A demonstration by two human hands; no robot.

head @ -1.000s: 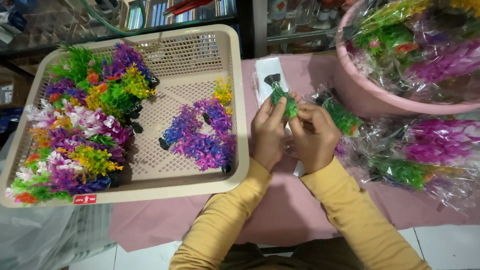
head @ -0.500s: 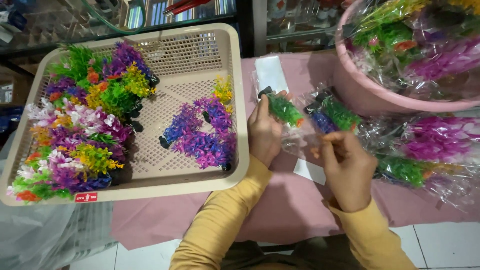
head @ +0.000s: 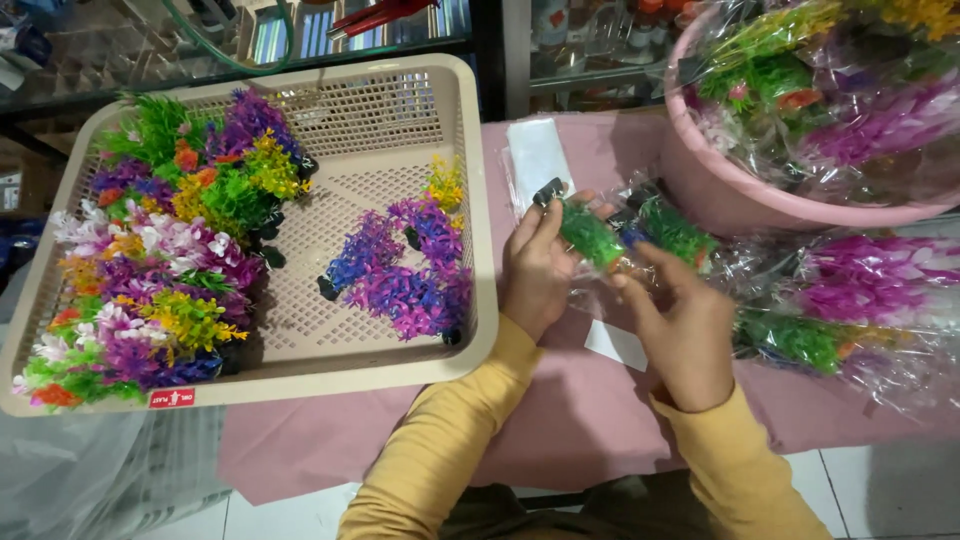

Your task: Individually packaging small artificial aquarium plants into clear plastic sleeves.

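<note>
Right hand moved back up to clear wrapper, pinching it; left hand grips green plastic plant, fingers curled.

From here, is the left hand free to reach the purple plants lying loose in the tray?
Probably not yet: the left hand holds a green plant. The purple plants lie beside it, unobstructed, past the tray rim.

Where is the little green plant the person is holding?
The little green plant is near the middle of the head view, held in the left hand just right of the beige basket, with the right hand beside it.
</note>
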